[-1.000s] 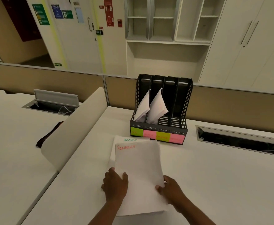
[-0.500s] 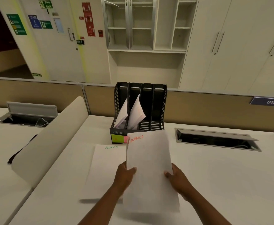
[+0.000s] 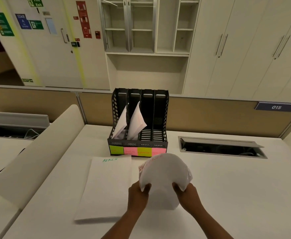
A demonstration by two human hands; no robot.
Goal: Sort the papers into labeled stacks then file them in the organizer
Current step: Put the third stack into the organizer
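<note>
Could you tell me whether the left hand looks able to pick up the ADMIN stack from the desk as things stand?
Probably not right away: the left hand grips the bowed FINANCE sheets together with the right hand. The ADMIN stack lies uncovered just beside it, so the path itself looks free.

Bare forearms, no sleeves visible

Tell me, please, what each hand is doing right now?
Left hand: grips the curled paper stack.
Right hand: grips the same stack.
</note>
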